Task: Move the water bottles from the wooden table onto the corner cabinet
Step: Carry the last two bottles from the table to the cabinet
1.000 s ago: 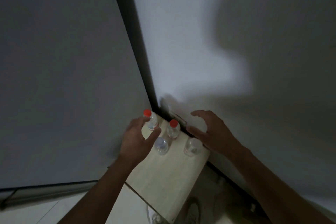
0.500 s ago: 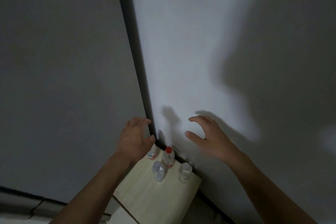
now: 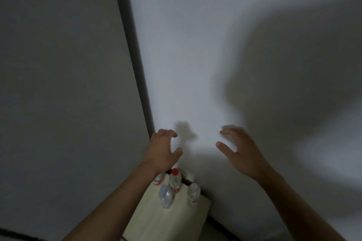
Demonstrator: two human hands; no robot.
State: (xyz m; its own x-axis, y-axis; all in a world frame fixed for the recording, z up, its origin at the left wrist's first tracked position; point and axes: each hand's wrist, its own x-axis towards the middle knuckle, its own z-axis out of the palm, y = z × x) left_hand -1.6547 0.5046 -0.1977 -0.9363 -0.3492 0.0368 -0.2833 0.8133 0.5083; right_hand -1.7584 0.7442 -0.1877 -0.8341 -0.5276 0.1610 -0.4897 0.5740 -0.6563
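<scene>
grey wall (image 3: 58,84) | white wall (image 3: 186,45), shadowed | dim light

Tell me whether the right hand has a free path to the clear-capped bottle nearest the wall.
Probably yes. The right hand hangs open above the bottle, holding nothing, and nothing lies between them; the other bottles stand to its left.

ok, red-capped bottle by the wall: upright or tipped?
Upright. The red-capped bottle stands on its base on the cabinet top, cap uppermost; neither hand touches it.
</scene>
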